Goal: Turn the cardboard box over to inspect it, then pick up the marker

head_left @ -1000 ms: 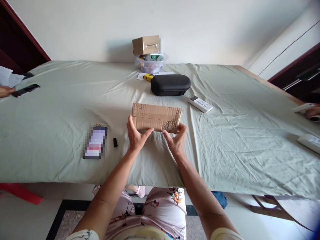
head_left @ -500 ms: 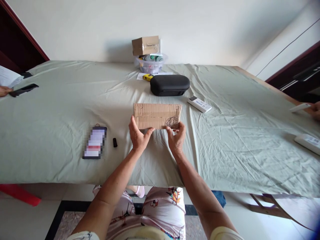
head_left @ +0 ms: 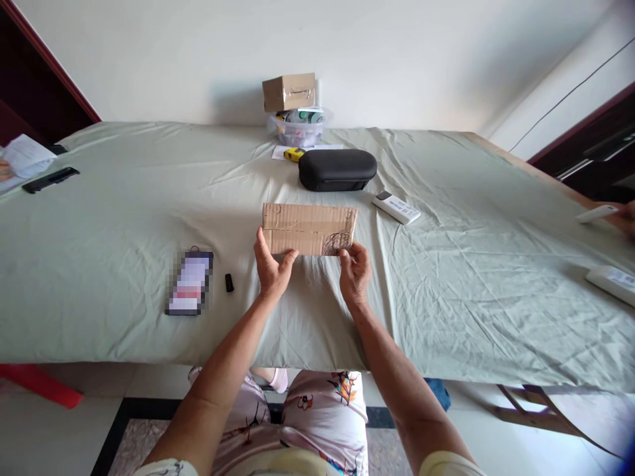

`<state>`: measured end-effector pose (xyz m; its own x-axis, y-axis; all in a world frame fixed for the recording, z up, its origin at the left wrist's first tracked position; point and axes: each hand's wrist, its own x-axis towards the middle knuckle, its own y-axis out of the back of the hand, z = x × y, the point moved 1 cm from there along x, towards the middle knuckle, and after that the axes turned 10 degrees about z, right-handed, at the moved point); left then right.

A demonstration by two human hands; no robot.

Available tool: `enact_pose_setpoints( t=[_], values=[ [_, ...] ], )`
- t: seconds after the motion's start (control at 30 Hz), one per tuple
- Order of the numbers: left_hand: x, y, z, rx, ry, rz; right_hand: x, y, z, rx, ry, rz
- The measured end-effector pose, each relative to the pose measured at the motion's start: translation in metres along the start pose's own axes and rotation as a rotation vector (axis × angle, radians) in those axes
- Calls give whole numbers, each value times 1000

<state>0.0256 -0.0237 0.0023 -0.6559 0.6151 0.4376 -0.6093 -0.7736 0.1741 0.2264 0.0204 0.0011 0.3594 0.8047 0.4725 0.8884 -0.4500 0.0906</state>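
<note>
Between my two hands is a flat rectangular piece of brown cardboard (head_left: 305,228) with dark scribbles near its lower right corner and small curved marks along the top. My left hand (head_left: 272,268) grips its lower left corner, thumb on the near face and fingers at the left edge. At the lower right corner my right hand (head_left: 355,271) pinches it, with the thumb in front and the other fingers partly hidden. Left of my hands lie a small black cap-like piece (head_left: 229,283) and a phone (head_left: 191,283) with a blurred screen.
Beyond the cardboard rest a black hard case (head_left: 338,170), a white remote (head_left: 397,207) and a yellow tool (head_left: 294,155). A plastic tub (head_left: 300,132) with a cardboard box (head_left: 289,92) on top stands by the wall. Other people's hands show at both sides of the cloth-covered table (head_left: 461,264).
The cardboard has shifted slightly left. My right thumb has slid outward toward the corner. At far left, another person's hand has left the black object and is now by the white paper.
</note>
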Motion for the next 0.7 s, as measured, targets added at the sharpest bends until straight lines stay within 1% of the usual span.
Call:
enact_pose_setpoints(
  t=[0.13,0.2,0.43,0.5,0.6,0.7],
  values=[
    [5,1,-8,-63,55,-48,2,-1,2,70,-33,7],
    [8,2,-12,-96,75,-63,2,0,2,81,-52,-10],
    [18,2,-25,-78,117,-44,0,1,-6,-33,-23,-183],
    [22,1,-27,-71,182,-33,-1,0,-7,-79,-13,-241],
    [25,0,-24,-90,352,-55,-4,-4,-6,-195,14,-420],
    [24,2,-11,-276,535,-98,-10,-9,-3,-217,54,-584]
  ],
)
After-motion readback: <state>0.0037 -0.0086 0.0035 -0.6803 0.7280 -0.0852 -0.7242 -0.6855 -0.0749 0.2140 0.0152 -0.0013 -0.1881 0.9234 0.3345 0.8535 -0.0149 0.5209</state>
